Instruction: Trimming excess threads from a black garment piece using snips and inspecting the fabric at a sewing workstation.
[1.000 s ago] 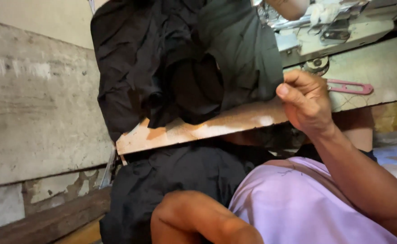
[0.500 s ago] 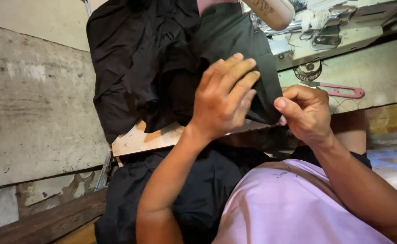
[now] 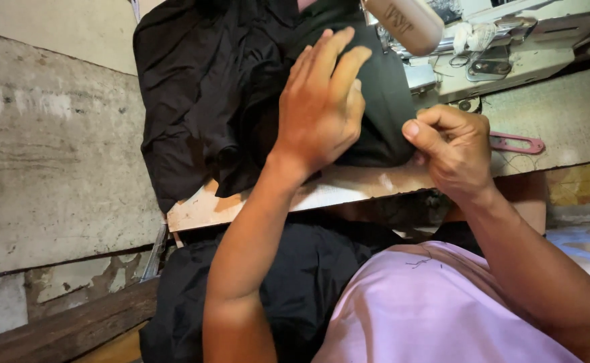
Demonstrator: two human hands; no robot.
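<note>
Here the left hand (image 3: 322, 107) lies spread flat on the black cloth (image 3: 207, 101) heaped at the desk (image 3: 577, 121) front edge. The right hand (image 3: 453, 151) pinches the cloth's hem there, grip pressed together. Nothing sits under the machine (image 3: 510, 47) yet.

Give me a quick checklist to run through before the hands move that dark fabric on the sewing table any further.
1. Left hand flat on the dark fabric, fingers spread: ok.
2. Right hand has a pinch grip at the fabric's edge: cannot tell, the fingers are curled and hide what they hold.
3. Fabric supported on the table: not ok, a good part hangs over the front edge onto the lap.
4. Pink-handled tool clear of the hands: ok, it lies just right of the right hand.
5. Needle area of the sewing machine clear of fingers: cannot tell, it is partly hidden.
</note>
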